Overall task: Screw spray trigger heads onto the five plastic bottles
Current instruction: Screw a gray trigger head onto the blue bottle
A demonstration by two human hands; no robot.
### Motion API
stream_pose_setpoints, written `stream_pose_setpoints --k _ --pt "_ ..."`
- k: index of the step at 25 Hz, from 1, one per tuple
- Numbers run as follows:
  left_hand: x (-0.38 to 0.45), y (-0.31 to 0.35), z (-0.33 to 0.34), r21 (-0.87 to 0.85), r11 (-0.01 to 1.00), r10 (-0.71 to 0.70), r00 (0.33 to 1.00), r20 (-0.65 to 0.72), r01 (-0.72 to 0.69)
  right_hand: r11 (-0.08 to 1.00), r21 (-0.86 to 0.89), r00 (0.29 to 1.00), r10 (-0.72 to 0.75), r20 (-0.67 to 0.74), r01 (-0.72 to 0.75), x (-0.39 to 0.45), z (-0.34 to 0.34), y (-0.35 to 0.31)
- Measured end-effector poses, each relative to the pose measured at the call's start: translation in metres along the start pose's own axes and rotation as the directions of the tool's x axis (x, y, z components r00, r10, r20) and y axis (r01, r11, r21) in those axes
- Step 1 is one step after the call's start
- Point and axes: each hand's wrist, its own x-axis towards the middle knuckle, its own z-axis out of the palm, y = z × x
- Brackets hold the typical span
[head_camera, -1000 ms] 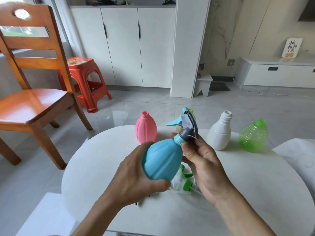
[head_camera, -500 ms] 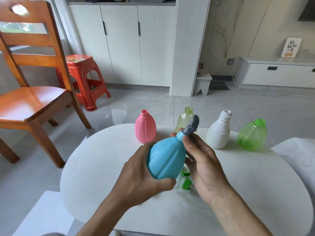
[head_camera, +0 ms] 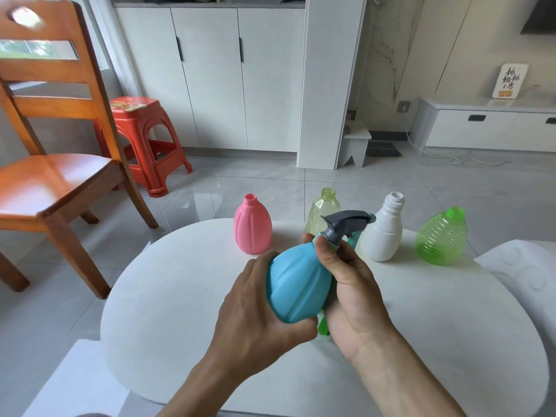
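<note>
Centre of frame: blue bottle (head_camera: 296,284) held tilted above the white round table (head_camera: 180,296), neck pointing up-right. Left hand (head_camera: 255,314) grips the bottle's base from below-left – fingers curled round the far underside, mostly hidden behind the bottle; only the thumb side and back of the hand show. Right hand (head_camera: 349,284) wraps the neck area, thumb lying along the blue shoulder near the collar, other fingers curled behind and largely out of sight; one fingertip pokes out just left of the neck. Grey spray trigger head (head_camera: 346,222) sits on the bottle's neck, nozzle pointing right; how far it is threaded cannot be told – the collar is partly covered by the thumb. A teal lever hangs below the head, half hidden.

Behind, in a row across the table's far edge, all with open necks: pink bottle (head_camera: 252,225) centre-left, pale yellow bottle (head_camera: 320,210) partly blocked by the trigger head, white bottle (head_camera: 383,230), green ribbed bottle (head_camera: 441,236) leaning, slightly blurred.

Green bits (head_camera: 322,325) peek out under the right wrist – mostly hidden, cannot identify them.

Upper left: wooden chair (head_camera: 57,164), cut off by the frame edge; red plastic stool (head_camera: 144,136) behind it. White cabinets (head_camera: 216,76) along the back.
</note>
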Motion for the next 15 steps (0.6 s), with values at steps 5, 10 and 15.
stream_pose_setpoints --k 5,10,15 --pt "0.002 -0.003 0.004 -0.157 0.977 -0.128 0.986 0.105 0.144 0.997 -0.059 0.999 0.052 -0.003 -0.052 0.004 -0.005 0.003" --pt "0.007 0.000 -0.008 -0.315 0.932 -0.119 0.973 0.200 0.178 0.999 -0.042 0.990 0.012 0.141 -0.006 0.002 -0.006 0.000" --pt "0.003 0.002 -0.009 -0.287 0.943 -0.104 0.968 0.230 0.170 0.999 -0.025 0.988 -0.021 0.154 0.025 0.003 -0.013 0.001"
